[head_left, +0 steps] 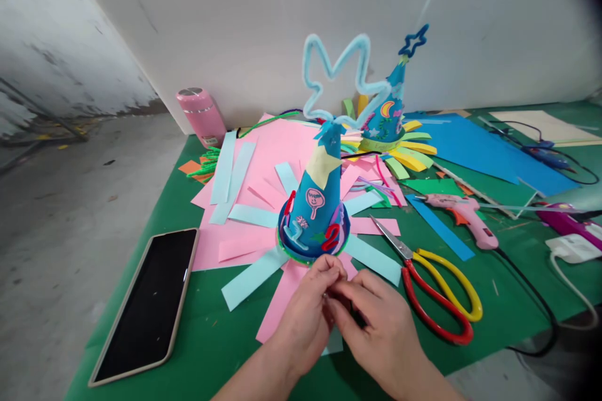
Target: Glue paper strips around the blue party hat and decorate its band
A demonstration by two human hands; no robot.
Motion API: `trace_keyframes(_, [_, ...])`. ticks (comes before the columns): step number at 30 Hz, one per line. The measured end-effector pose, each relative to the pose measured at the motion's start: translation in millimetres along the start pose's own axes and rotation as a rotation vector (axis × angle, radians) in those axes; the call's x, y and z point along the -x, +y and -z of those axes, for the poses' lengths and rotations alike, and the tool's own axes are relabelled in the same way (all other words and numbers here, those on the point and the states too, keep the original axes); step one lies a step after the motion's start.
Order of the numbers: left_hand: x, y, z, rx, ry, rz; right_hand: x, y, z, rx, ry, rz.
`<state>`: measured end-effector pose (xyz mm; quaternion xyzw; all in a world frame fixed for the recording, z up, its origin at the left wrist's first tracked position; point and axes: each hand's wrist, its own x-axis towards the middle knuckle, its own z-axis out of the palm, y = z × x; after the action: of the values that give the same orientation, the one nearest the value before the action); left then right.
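Note:
A blue paper cone hat [316, 200] stands upright on a ring of pink and pale blue paper strips, with a light blue pipe-cleaner star [335, 72] rising from its tip. My left hand [305, 316] and my right hand [380, 322] meet just in front of the hat's base, fingers curled and pinched together over a paper strip. What they pinch is hidden between the fingers. A second decorated cone hat [389, 109] with a dark blue star stands further back on yellow and green strips.
Red-and-yellow scissors [437, 291] lie right of my hands. A pink glue gun [465, 213] with its cord lies beyond them. A black phone [148, 301] rests at the left edge of the green table [211, 332]. A pink bottle [202, 114] stands at the back, and blue paper sheets [489, 150] lie at the right.

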<state>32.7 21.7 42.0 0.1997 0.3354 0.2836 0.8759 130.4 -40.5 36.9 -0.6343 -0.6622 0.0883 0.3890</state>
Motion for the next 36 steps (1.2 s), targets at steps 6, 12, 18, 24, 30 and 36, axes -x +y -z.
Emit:
trace_keyframes(6, [-1.4, -1.9, -0.4, 0.007, -0.023, -0.016, -1.0, 1.4, -11.6, 0.02, 0.015, -0.04])
trace_keyframes(12, [-2.3, 2.6, 1.1, 0.044, 0.016, -0.01, -9.1, 2.7, 0.8, -0.27, -0.159, -0.114])
trace_keyframes(18, [-2.1, 3.1, -2.8, 0.038, 0.015, 0.014, -15.4, 13.3, 29.6, -0.601, -0.376, -0.339])
trace_keyframes(24, [-4.1, -2.6, -0.7, -0.015, 0.012, 0.042, -26.0, 24.3, 51.4, -0.601, -0.572, -0.452])
trace_keyframes(30, [-3.7, -0.9, 1.9, -0.084, -0.016, 0.072, -34.8, 24.3, 57.5, -0.381, -0.659, -0.383])
trace_keyframes(36, [-0.2, -3.5, 1.3, -0.356, -0.075, -0.025, -37.7, 22.7, 57.2, -0.266, -0.71, -0.323])
